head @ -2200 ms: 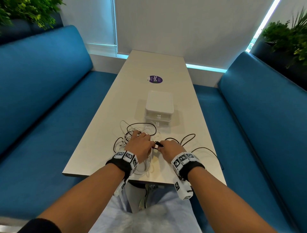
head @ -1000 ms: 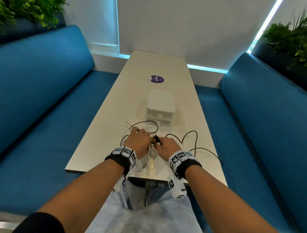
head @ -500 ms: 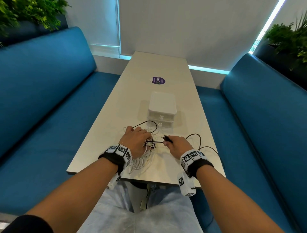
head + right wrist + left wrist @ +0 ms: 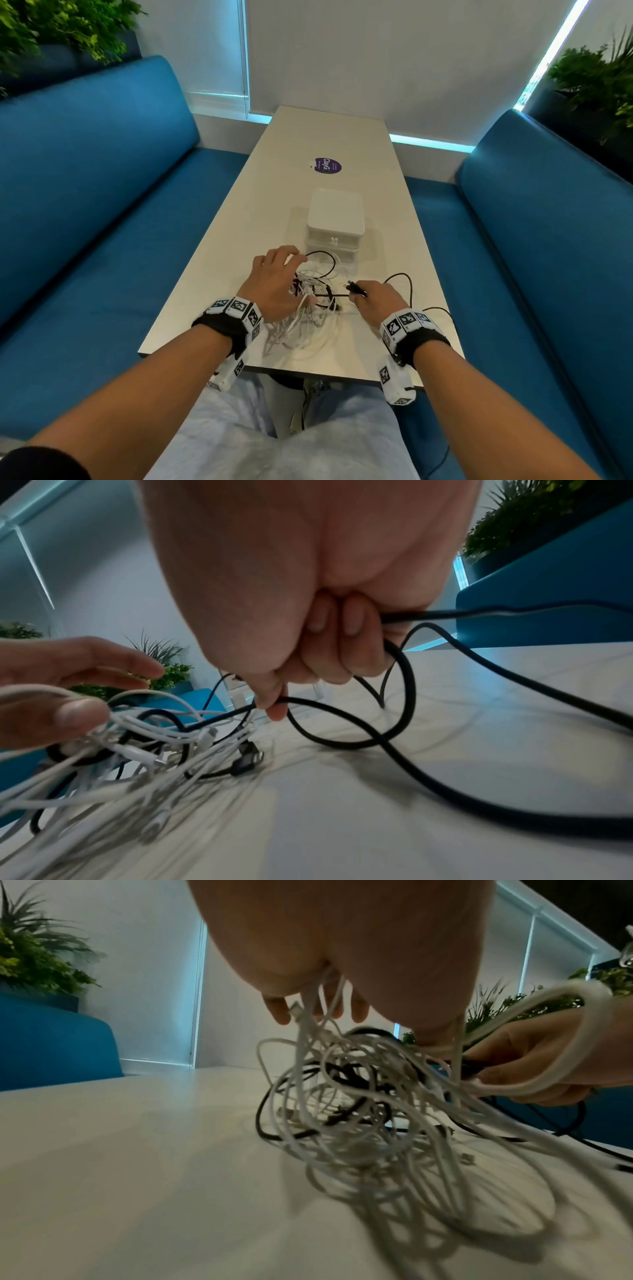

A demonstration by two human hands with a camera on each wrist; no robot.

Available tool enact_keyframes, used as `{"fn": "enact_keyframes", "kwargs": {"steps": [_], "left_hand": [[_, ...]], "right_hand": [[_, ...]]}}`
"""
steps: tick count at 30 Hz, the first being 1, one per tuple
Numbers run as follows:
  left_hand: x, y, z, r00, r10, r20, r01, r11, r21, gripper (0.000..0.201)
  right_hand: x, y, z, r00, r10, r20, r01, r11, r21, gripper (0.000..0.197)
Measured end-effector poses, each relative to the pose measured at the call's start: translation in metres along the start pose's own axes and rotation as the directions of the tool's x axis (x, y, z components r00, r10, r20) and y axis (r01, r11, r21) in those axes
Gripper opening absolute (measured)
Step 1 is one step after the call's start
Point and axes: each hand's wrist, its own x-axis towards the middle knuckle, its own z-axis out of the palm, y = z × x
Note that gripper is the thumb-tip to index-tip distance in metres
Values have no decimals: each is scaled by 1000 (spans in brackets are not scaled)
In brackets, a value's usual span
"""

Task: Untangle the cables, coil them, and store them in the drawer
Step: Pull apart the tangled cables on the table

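A tangle of white and black cables (image 4: 308,308) lies near the table's front edge. My left hand (image 4: 274,281) is over it with fingers spread. In the left wrist view white strands (image 4: 359,1110) hang from the left hand (image 4: 342,947), partly lifted. My right hand (image 4: 373,298) grips a black cable (image 4: 407,277) close to its plug (image 4: 356,287), just right of the tangle. Its curled fingers (image 4: 329,653) clamp the black cable (image 4: 342,739), which runs taut into the tangle (image 4: 154,750). A white two-drawer unit (image 4: 335,219) stands behind, both drawers closed.
The long pale table (image 4: 239,257) carries a purple sticker (image 4: 328,165) beyond the drawer unit. Blue benches (image 4: 102,205) run along both sides, with plants at the back corners. The black cable's slack loops over the table's right side (image 4: 438,310).
My right hand has drawn away to the right, pulling the black cable's plug end out of the tangle. My left hand has spread its fingers over the tangle, staying in place.
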Motion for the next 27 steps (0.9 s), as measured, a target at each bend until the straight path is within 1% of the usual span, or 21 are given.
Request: {"fn": "enact_keyframes", "kwargs": {"steps": [2, 3, 5, 6, 9, 11, 13, 16, 20, 22, 25, 27], "left_hand": [[-2, -9, 0, 993, -74, 92, 77, 997, -27, 83], [-3, -13, 0, 983, -110, 148, 121, 990, -66, 81], [-2, -23, 0, 964, -130, 232, 162, 979, -123, 73], [-1, -25, 0, 962, -122, 245, 163, 975, -152, 66], [4, -22, -5, 965, -134, 227, 198, 937, -289, 40], [7, -19, -7, 963, -160, 216, 227, 915, -333, 26], [7, -19, -8, 967, -166, 195, 225, 914, -337, 27], [4, -22, -9, 972, -145, 187, 207, 906, -371, 42], [4, -26, -11, 985, -114, 130, 154, 915, -372, 44], [4, -28, -12, 983, -130, 127, 171, 900, -401, 43], [4, -31, -15, 969, -188, 159, 242, 847, -474, 41], [3, -34, -15, 966, -217, 141, 258, 849, -461, 37]], "right_hand": [[-1, 0, 1, 1000, 10, -1, -10, 1000, 14, 15], [0, 0, 1, 1000, 13, -4, -13, 1000, 17, 15], [0, -3, 2, 1000, 5, -10, -5, 1000, 11, 14], [0, -4, 3, 1000, -3, -14, 3, 1000, 10, 15], [1, -8, 4, 999, -18, -32, 19, 1000, 20, 18], [1, -9, 4, 999, -22, -42, 22, 1000, 15, 19], [0, -8, 4, 999, -16, -49, 16, 1000, 13, 20], [-1, -3, 6, 999, -2, -51, 2, 1000, 10, 19], [-1, -3, 7, 999, 14, -42, -14, 1000, 11, 19], [-1, -4, 7, 999, 12, -37, -12, 1000, 2, 19], [-1, -4, 5, 999, 9, -34, -9, 1000, -9, 20], [-1, -3, 5, 1000, 3, -24, -3, 1000, -22, 20]]}}
